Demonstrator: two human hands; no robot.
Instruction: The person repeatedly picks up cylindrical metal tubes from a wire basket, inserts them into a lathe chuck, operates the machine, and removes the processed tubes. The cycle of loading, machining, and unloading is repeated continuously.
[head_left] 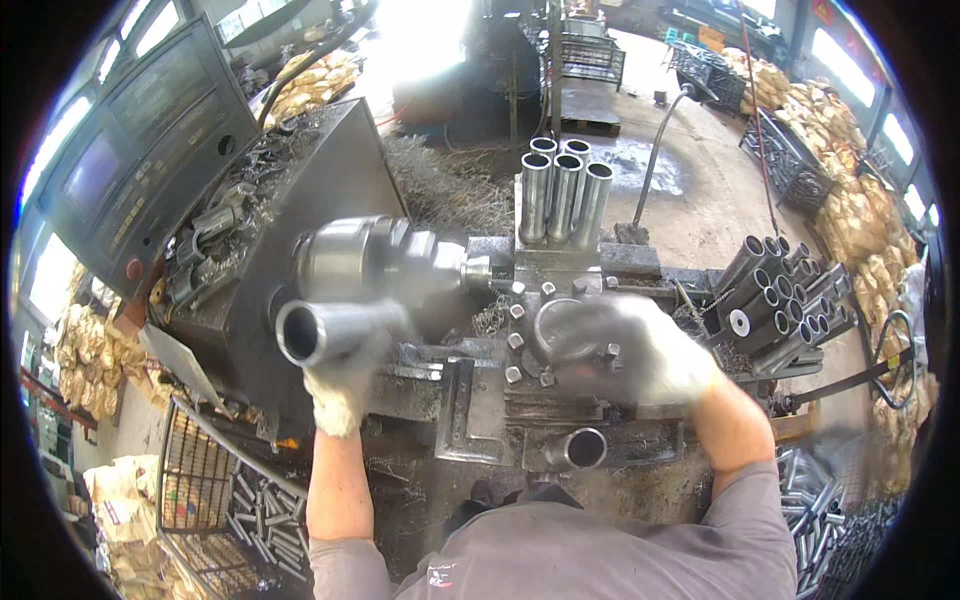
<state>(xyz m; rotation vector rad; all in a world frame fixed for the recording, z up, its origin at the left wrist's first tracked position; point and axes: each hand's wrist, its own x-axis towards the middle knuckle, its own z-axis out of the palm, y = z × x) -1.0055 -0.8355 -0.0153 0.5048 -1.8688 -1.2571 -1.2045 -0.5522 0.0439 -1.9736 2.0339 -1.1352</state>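
Observation:
My left hand (pixel 340 395), in a white glove, is closed round a steel tube (pixel 345 330). The tube lies nearly level, its open end to the left, just in front of the lathe chuck (pixel 345 255). My right hand (pixel 665 350), also gloved, is smeared by motion at the right of the bolted tool post (pixel 530 350); its fingers cannot be made out. A round metal part (pixel 545 330) on the tool post lies left of that hand. Behind the post, several upright tubes (pixel 565 195) stand on a block. Another short tube (pixel 575 448) rests on the machine's near side.
At the right a stack of dark tubes (pixel 780 300) lies beside the machine. A control panel (pixel 130 170) stands at the left. Below it, a wire basket (pixel 200 480) holds small tubes, and more tubes (pixel 810 500) lie at lower right. A bent pipe (pixel 655 150) rises behind.

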